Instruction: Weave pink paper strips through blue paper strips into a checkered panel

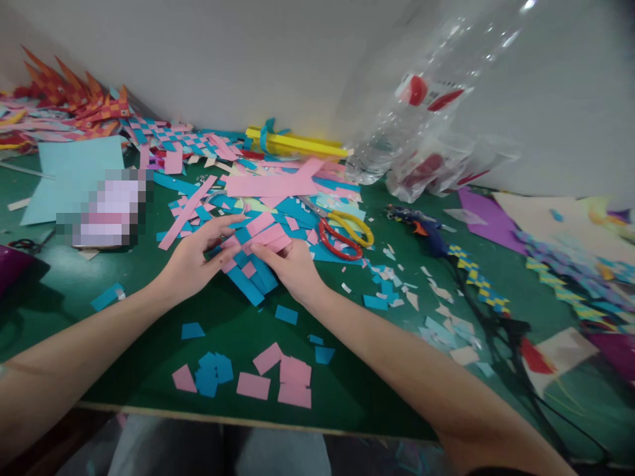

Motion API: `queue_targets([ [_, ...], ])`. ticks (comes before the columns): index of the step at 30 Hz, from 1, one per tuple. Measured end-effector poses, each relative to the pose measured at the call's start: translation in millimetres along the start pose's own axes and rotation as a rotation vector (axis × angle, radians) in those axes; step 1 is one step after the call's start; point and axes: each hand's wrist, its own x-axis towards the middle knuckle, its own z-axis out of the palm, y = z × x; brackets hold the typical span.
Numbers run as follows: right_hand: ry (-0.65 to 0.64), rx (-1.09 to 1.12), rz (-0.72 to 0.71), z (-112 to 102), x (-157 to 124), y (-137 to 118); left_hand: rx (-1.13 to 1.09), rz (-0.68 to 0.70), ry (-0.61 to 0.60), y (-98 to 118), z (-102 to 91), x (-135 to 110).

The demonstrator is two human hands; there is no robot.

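Note:
Between my hands is a small weave of pink and blue paper strips (255, 281), its loose blue ends pointing toward me. My left hand (206, 254) pinches its left side between thumb and fingers. On the right side, my right hand (292, 264) presses a pink strip with the thumb, the fingers mostly hidden underneath. Scissors (342, 231) with one red and one yellow handle lie just beyond my right hand. Close to the table edge are cut pink pieces (295, 380) and blue pieces (213, 371).
A blurred phone-like object (106, 211) lies on a light blue sheet (79, 165) at left. Plastic bottles (421, 99) lean at the back wall. Orange woven paper (79, 92) sits far left. Paper scraps (391, 284) and a blue-yellow woven strip (476, 277) lie at right.

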Motion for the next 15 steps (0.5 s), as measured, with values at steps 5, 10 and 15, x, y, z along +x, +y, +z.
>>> queue_targets([
  [5, 0.031, 0.077, -0.003, 0.3, 1.0, -0.6, -0.017, -0.011, 0.017, 1.6, 1.5, 1.0],
  [10, 0.077, 0.103, -0.012, -0.9, 3.7, -1.2, -0.042, -0.015, 0.021, 2.4, 3.7, 0.9],
  [15, 0.122, -0.126, -0.092, -9.0, 3.4, -24.3, -0.057, -0.030, 0.028, 4.9, 2.7, -0.4],
])
